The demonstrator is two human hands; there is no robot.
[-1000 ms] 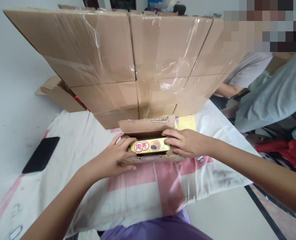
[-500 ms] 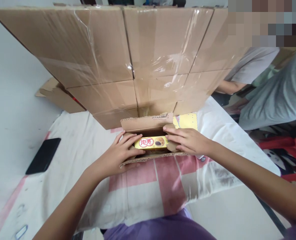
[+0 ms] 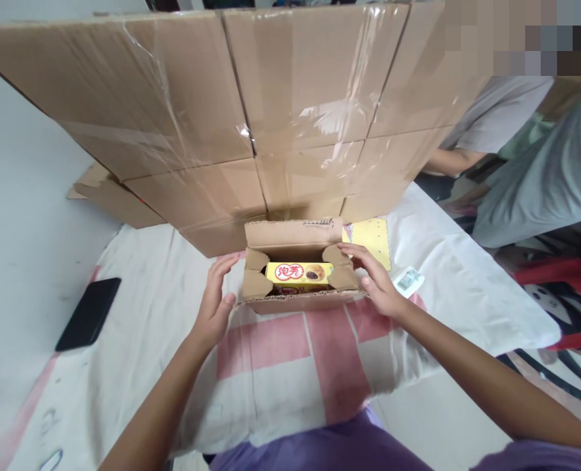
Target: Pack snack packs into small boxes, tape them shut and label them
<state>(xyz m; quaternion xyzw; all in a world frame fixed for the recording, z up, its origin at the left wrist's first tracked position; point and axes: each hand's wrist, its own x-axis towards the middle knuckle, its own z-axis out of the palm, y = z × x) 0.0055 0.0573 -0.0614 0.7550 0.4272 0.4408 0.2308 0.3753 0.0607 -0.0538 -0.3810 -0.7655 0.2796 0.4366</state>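
A small cardboard carton [image 3: 300, 302] stands on the cloth with its top flaps up and its side flaps folded inward. Inside lies a yellow snack box [image 3: 295, 271] with red Chinese lettering and a picture of round pastries. Another printed pack shows partly beneath its front edge. My left hand [image 3: 216, 301] is just left of the carton, fingers curved and apart from the thumb, holding nothing. At the carton's right end is my right hand [image 3: 376, 281], fingers spread and fingertips near or against the side flap. Whether they press on it, I cannot tell.
Behind the carton rises a wall of taped cardboard boxes [image 3: 310, 78]. A black phone-like slab [image 3: 89, 314] lies at left. A yellow sheet [image 3: 373, 239] and a small white packet [image 3: 408, 281] lie at right. Other people [image 3: 540, 170] are at the right, near a red chair [image 3: 560, 288].
Both hands have drawn outward from the carton's top opening to its sides. The yellow box and side flaps are now more exposed, and the white packet at right has come into sight.
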